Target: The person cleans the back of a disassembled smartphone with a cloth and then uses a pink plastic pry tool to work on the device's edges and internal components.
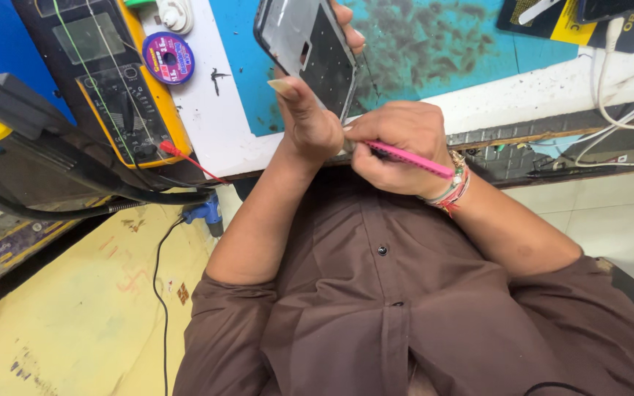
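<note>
My left hand (310, 121) grips a phone housing (310, 45) upright, its opened back frame turned toward me, fingers wrapped around its far edge. My right hand (398, 147) is closed around a thin pink tool (412, 158), whose tip points at the lower edge of the phone, close to my left palm. Both hands hover above the near edge of a blue work mat (420, 51). Coloured thread bands circle my right wrist (453, 187). My brown shirt fills the lower frame.
A yellow multimeter (111, 81) with a red probe lead lies at the left, a small purple solder-wire spool (168, 57) beside it. Black cables and a blue clip (207, 213) hang off the bench. White cables (618, 95) and yellow-black packaging sit at the right.
</note>
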